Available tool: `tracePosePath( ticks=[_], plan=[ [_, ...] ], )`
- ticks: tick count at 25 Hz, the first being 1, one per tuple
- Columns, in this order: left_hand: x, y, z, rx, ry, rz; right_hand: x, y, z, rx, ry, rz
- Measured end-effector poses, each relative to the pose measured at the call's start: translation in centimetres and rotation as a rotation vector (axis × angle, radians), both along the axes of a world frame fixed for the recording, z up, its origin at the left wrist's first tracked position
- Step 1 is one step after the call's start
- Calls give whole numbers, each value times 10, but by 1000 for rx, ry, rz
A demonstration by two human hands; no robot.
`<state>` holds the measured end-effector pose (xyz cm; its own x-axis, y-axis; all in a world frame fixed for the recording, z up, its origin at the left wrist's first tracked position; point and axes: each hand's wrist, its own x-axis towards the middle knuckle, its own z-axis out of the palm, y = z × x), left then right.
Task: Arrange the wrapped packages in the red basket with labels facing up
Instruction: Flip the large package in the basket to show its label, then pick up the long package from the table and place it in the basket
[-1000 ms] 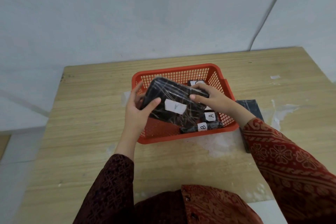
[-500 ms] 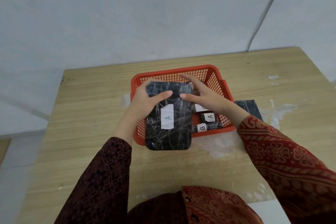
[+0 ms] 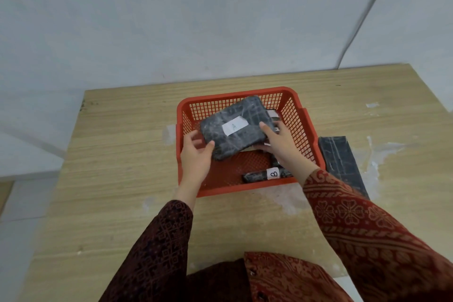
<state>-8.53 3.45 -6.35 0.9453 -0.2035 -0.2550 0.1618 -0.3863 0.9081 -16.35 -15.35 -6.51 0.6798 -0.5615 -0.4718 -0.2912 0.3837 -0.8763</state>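
Fingers (image 3: 207, 148) of the left hand (image 3: 196, 158) curl round the near-left corner of the large wrapped package (image 3: 235, 127), thumb on top, while the right hand (image 3: 282, 144) clamps the package's right edge, its fingers partly tucked beneath. Held between both hands, the package sits tilted over the middle of the red basket (image 3: 304, 125), its far end raised toward the back wall of the basket and its white label marked A (image 3: 234, 125) facing up. Whether its underside already rests on what lies below cannot be told. Low in the near-right corner lies a slim package with its B label (image 3: 273, 174) up, and parts of other small packages show under the right hand, too hidden to read. Outside, on the worktop (image 3: 117, 154) just beside the basket's right wall, a long dark package (image 3: 342, 162) lies flat with no label in sight. By my reading the job is well on: several pieces are in and face-up, the big one needs only laying flat, and the outside one is left to bring in and perhaps turn over.
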Motion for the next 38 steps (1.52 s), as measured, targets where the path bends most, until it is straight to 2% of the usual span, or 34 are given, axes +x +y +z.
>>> tracePosePath(
  ticks=[2, 5, 10, 15, 17, 19, 21, 23, 27, 29, 31, 34, 36, 38],
  plan=[
    [-1, -11, -9, 75, -90, -87, 10, 4, -11, -113, 123, 36],
    [-1, -20, -22, 314, -279, -247, 28, 3, -18, -525, 355, 248],
    [13, -19, -39, 721, -493, -494, 42, 7, -15, -612, 357, 366],
    [11, -17, -43, 879, -483, -567, -2, 17, 5, -672, 189, 418],
    [11, -21, -37, 896, -420, -555, -44, 19, 12, -802, 76, 342],
    [7, -34, -22, 822, -407, -515, -95, 13, 13, -952, 44, 163],
    [-7, -60, -5, 663, -513, -568, -149, 2, 5, -998, 156, -30],
    [-28, -95, 12, 505, -643, -727, -191, -8, -11, -941, 340, -150],
    [-67, -174, 39, 273, -752, -1171, -224, -12, -41, -857, 639, -127],
    [-81, -209, 38, 339, -753, -1430, -221, -12, -50, -871, 749, -76],
    [-89, -241, 28, 540, -730, -1644, -215, -14, -54, -885, 791, -74],
    [-95, -273, 10, 794, -678, -1834, -214, -21, -55, -856, 690, -185],
    [-99, -283, 4, 825, -695, -1913, -219, -27, -50, -759, 552, -337],
    [-98, -285, 9, 688, -834, -1897, -227, -36, -38, -679, 405, -510]
  ],
)
